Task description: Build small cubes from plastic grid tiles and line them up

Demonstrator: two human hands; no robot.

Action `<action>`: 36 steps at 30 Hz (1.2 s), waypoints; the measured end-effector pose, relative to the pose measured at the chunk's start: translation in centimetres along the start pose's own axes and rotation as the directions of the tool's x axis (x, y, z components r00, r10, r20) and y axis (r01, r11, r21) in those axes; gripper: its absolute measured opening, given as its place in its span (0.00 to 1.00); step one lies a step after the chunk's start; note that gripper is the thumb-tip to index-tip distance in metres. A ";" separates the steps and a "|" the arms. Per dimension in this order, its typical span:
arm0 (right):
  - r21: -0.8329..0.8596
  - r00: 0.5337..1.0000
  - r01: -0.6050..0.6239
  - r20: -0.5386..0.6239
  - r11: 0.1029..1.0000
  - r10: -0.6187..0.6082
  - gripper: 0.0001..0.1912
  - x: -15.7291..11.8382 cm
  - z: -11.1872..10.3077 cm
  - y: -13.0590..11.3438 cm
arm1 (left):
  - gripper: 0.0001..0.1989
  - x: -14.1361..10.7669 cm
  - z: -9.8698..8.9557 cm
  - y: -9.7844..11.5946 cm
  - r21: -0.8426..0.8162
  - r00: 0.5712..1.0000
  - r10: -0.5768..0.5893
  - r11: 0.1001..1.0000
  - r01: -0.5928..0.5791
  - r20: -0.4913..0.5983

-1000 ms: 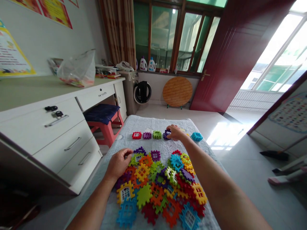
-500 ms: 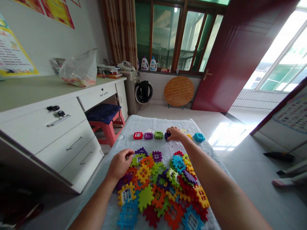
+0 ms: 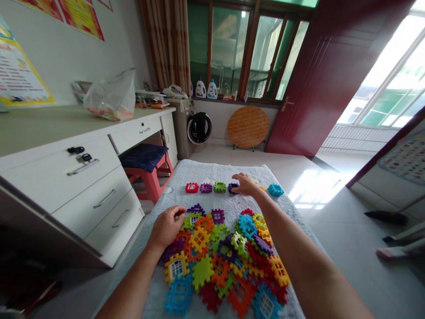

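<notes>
A row of small plastic building blocks crosses the far part of the cloth-covered table: a red block, a purple block, a green block, a dark purple block and a blue block. At the dark purple block is my right hand, its finger and thumb spread apart, the thumb close to or touching it. My left hand rests loosely curled, with a gap between thumb and fingers, by a green window piece at the pile's left edge. A yellow block is partly hidden behind my right wrist.
Many interlocking plastic pieces lie heaped nearer me, including a yellow piece and a blue piece. A white desk and a stool stand left. A red door stands at the right back.
The fingers of my right hand have opened off the dark purple block, which stays in the row. My left hand has barely moved.
</notes>
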State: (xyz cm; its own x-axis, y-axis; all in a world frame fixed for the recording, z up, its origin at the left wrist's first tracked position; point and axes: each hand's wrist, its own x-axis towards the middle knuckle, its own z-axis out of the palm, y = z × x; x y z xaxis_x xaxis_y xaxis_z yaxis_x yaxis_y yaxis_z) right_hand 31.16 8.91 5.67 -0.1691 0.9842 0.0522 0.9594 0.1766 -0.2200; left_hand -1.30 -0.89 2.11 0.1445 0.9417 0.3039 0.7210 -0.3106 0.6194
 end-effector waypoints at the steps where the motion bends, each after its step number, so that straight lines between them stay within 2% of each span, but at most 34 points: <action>1: 0.038 0.999 0.014 -0.049 0.999 -0.012 0.29 -0.5 -0.3 0.4 | 0.11 0.0 0.0 -0.1 0.003 1.000 0.000 1.000 0.000 0.007; 4: 0.172 0.980 0.060 -0.196 0.983 -0.026 0.25 -3.0 -1.0 1.7 | 0.11 0.0 -0.1 -0.4 0.033 0.999 0.011 0.999 -0.012 0.035; 6: 0.232 0.971 0.082 -0.237 0.969 -0.026 0.23 -5.4 -1.4 2.4 | 0.11 0.0 -0.1 -0.6 0.065 0.999 0.028 0.997 -0.030 0.041; 10: 0.279 0.968 0.118 -0.246 0.953 -0.048 0.18 -10.7 -1.5 3.3 | 0.11 -0.1 -0.1 -0.8 0.091 0.998 0.052 0.994 -0.055 0.035; 15: 0.325 0.976 0.018 -0.211 0.946 0.054 0.16 -14.7 0.5 4.3 | 0.12 -0.3 -0.1 -0.7 0.088 0.996 0.010 0.996 -0.017 0.085; 20: 0.373 0.935 -0.162 -0.239 0.914 0.263 0.15 -15.4 3.2 5.3 | 0.12 -0.3 -0.2 -0.6 0.054 0.993 -0.020 0.998 0.014 0.116; 27: 0.379 0.932 -0.166 -0.242 0.910 0.271 0.17 -15.3 3.6 5.6 | 0.13 -0.2 -1.0 -0.7 -0.152 0.986 -0.089 0.982 0.110 0.141; 29: 0.377 0.925 -0.178 -0.250 0.909 0.285 0.16 -15.2 3.5 5.5 | 0.14 -0.2 -1.3 -0.3 -0.276 0.974 -0.144 0.943 0.188 0.172; 32: 0.367 0.919 -0.190 -0.260 0.911 0.297 0.16 -15.1 3.4 5.3 | 0.17 -0.4 -1.7 0.4 -0.520 0.953 -0.178 0.806 0.284 0.246; 34: 0.364 0.920 -0.187 -0.261 0.912 0.292 0.15 -15.1 3.3 5.3 | 0.18 -0.4 -2.0 0.6 -0.633 0.951 -0.164 0.714 0.299 0.264; 36: 0.360 0.921 -0.186 -0.259 0.914 0.290 0.16 -15.1 3.3 5.3 | 0.18 -0.4 -2.1 0.4 -0.653 0.958 -0.159 0.704 0.279 0.237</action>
State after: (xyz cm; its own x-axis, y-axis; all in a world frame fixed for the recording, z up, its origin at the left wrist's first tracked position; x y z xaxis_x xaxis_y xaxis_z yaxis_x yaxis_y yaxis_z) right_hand 38.03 -4.98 0.51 0.1807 0.9548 0.2362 0.8271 -0.0175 -0.5618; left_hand -2.45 -1.65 3.76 0.1842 0.9827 0.0210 0.1053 -0.0410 0.9936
